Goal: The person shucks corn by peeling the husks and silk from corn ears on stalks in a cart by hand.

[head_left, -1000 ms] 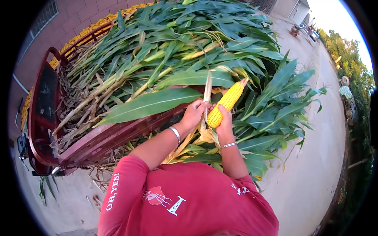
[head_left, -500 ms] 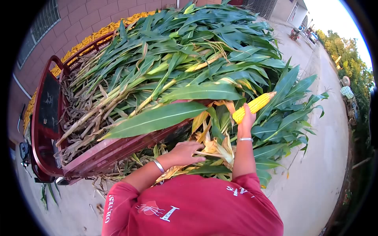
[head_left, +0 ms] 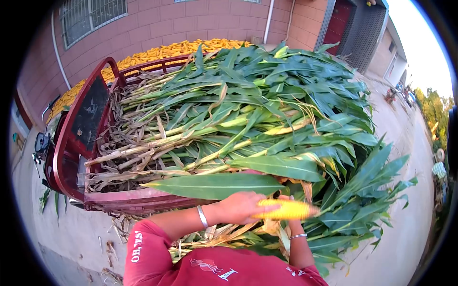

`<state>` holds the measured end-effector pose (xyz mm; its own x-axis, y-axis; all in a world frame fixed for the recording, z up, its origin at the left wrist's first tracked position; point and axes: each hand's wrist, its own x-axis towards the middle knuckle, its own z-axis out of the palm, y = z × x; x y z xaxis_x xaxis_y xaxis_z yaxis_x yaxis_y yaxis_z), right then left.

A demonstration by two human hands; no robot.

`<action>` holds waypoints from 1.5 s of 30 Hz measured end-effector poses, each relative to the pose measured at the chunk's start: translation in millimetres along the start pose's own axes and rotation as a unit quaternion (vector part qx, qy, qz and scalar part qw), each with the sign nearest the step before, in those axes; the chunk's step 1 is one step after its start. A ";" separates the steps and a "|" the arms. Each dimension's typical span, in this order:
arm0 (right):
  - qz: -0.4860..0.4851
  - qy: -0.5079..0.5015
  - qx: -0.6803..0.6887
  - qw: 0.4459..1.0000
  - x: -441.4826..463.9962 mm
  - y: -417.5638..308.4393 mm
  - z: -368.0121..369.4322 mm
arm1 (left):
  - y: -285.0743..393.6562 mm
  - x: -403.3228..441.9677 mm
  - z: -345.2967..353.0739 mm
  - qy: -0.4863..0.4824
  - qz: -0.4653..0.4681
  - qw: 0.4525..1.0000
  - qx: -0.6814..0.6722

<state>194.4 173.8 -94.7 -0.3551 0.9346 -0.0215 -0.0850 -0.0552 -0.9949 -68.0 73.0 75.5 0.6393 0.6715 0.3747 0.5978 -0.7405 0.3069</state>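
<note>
From the head, we are looking forward and down, close above the left hand (head_left: 240,208), facing the cart (head_left: 136,199) and wall (head_left: 200,23).

The corn ear (head_left: 291,209), which was in the right hand (head_left: 295,226) half a second ago, is now held by the left hand (head_left: 237,208). It has turned almost level, its tip pointing rightward, away from the left fingers (head_left: 268,209). These fingers have left the husks (head_left: 272,228), which are now below them. The view has tilted, and more wall (head_left: 191,24) shows far beyond the fingers.
</note>
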 end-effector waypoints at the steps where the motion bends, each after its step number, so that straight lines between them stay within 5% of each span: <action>1: -0.025 0.033 -0.146 0.988 12.0 -8.0 2.6 | -0.7 2.1 -14.5 -0.008 0.055 0.998 0.042; 2: -0.163 0.074 -0.367 0.913 24.4 -16.0 7.0 | -0.3 4.9 -30.6 -0.018 0.108 0.990 0.083; 4: -0.278 0.083 -0.442 0.849 53.5 -34.9 32.1 | -12.9 16.5 -68.9 -0.016 0.209 0.957 0.202; 6: -0.372 0.071 -0.438 0.816 85.8 -44.5 53.1 | -51.5 26.2 -135.1 0.054 0.167 0.937 0.302; 8: -0.342 0.070 -0.413 0.841 118.0 -50.2 79.6 | -113.4 22.8 -237.9 0.235 -0.108 0.876 0.407; 9: -0.329 0.056 -0.423 0.842 135.7 -52.0 94.1 | -145.9 7.6 -294.4 0.317 -0.313 0.793 0.415; 10: -0.318 0.041 -0.436 0.841 149.0 -50.0 99.2 | -175.9 -8.5 -341.0 0.340 -0.479 0.707 0.394; 11: -0.266 0.027 -0.468 0.842 176.0 -22.6 97.8 | -193.2 -16.3 -358.9 0.330 -0.527 0.678 0.392; 12: -0.264 0.031 -0.468 0.843 184.1 -22.2 99.6 | -203.0 -12.6 -353.4 0.302 -0.478 0.706 0.427; 14: -0.190 0.023 -0.632 0.751 189.1 -17.1 113.5 | -225.3 -16.6 -325.7 0.226 -0.380 0.755 0.484; 16: -0.205 0.077 -0.590 0.777 182.3 -25.6 117.0 | -246.3 -25.4 -269.5 0.167 -0.266 0.833 0.456; 18: -0.225 0.087 -0.570 0.785 183.6 -22.4 115.8 | -275.4 -30.2 -196.7 0.040 -0.380 0.882 0.274; 24: -0.196 0.077 -0.565 0.798 193.0 -13.1 113.4 | -363.3 -49.0 19.9 -0.205 -0.494 0.842 0.063; 26: -0.191 0.072 -0.559 0.804 192.7 -15.5 113.6 | -366.9 -53.2 67.5 -0.221 -0.497 0.839 0.011; 30: -0.199 0.077 -0.563 0.798 194.6 -12.4 108.9 | -371.8 -77.5 153.3 -0.089 -0.572 0.814 0.037; 34: -0.198 0.074 -0.554 0.805 193.3 -16.2 107.7 | -364.4 -67.1 122.2 -0.047 -0.574 0.817 -0.002; 40: -0.162 0.093 -0.511 0.839 187.4 -14.4 109.0 | -319.3 -21.2 12.3 0.036 -0.416 0.901 0.117; 45: -0.188 0.130 -0.563 0.794 184.1 -9.7 110.0 | -236.1 60.5 -52.8 0.076 -0.309 0.925 0.207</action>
<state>27.5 307.8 -78.1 -0.2850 0.8595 0.4243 0.7986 0.4577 -0.3909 -195.9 287.0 71.9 0.0558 0.9280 0.3685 0.9807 -0.1203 0.1543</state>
